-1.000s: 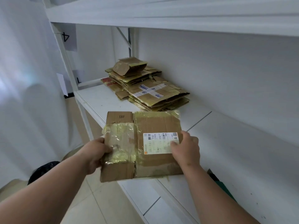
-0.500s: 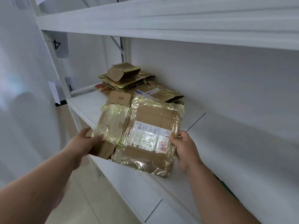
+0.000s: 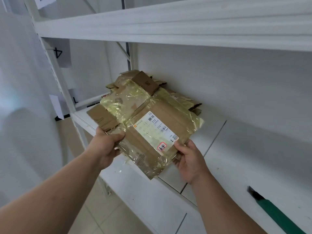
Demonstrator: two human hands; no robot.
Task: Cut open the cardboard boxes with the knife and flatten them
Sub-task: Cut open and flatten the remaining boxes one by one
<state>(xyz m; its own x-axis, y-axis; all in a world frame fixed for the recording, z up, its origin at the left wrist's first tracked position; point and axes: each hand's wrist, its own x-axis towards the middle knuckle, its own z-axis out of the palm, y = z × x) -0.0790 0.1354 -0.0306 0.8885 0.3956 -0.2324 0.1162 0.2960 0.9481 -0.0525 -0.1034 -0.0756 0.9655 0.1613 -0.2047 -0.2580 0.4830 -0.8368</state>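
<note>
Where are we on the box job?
Done: a pile of flat boxes sits at the back of the shelf. In hand: left hand and right hand grip a flattened, taped box, carried toward that pile. The knife lies idle. No uncut boxes show, so what's left is unclear.

Two bare arms reach forward from the near edge, up and toward the middle; the left hand (image 3: 108, 146) is on the left, knuckles up, with its fingers curled tight and the thumb pressed on top of what it grips; the right hand (image 3: 190, 159) is on the right, a bit nearer, back of the hand facing up, its thumb on top and its fingers tucked under and hidden; both wrists are straight; the hands are apart.
</note>
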